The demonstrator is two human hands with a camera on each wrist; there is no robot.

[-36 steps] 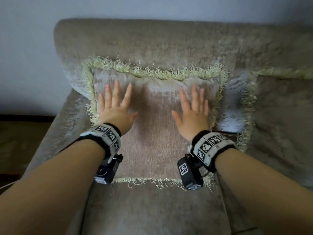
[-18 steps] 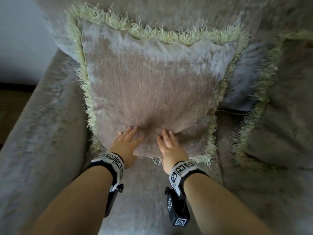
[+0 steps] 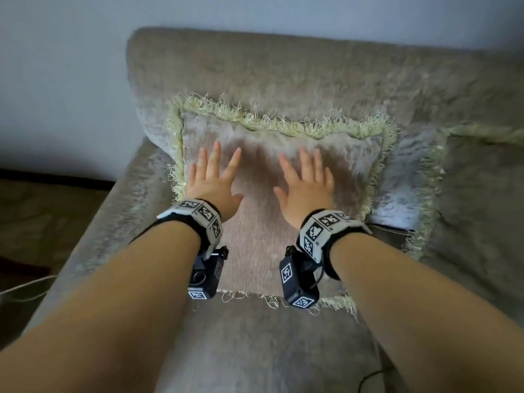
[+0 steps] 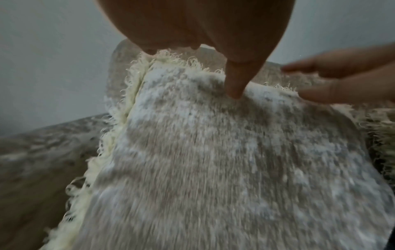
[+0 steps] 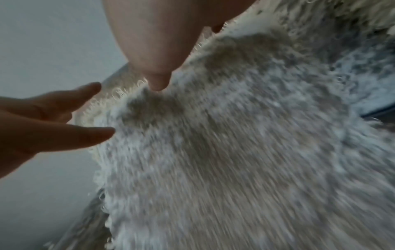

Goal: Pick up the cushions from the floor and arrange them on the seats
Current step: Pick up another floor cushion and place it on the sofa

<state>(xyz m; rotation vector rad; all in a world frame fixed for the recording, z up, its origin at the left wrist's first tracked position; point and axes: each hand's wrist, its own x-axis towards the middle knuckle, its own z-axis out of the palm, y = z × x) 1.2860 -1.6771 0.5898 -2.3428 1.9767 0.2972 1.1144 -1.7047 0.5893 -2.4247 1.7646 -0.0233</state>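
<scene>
A beige chenille cushion (image 3: 261,222) with a pale yellow fringe leans against the backrest at the left end of a grey-beige sofa (image 3: 283,69). My left hand (image 3: 214,177) lies flat on its upper left face with straight, spread fingers. My right hand (image 3: 304,180) lies flat on its upper right face the same way. The left wrist view shows the cushion (image 4: 213,160) under my palm, the right hand (image 4: 342,81) at the right edge. In the right wrist view the cushion (image 5: 235,152) fills the frame, with my left hand (image 5: 53,121) at the left.
A second fringed cushion (image 3: 402,182) sits just right of the first, partly tucked behind it. The sofa armrest (image 3: 107,222) runs along the left. Beyond it lie dark floor (image 3: 42,211) and a pale cable (image 3: 22,287). A grey wall (image 3: 56,66) stands behind.
Half a second ago both hands were at the cushion's lower edge; now they lie flat on its upper face. The cushion stays leaning on the backrest.
</scene>
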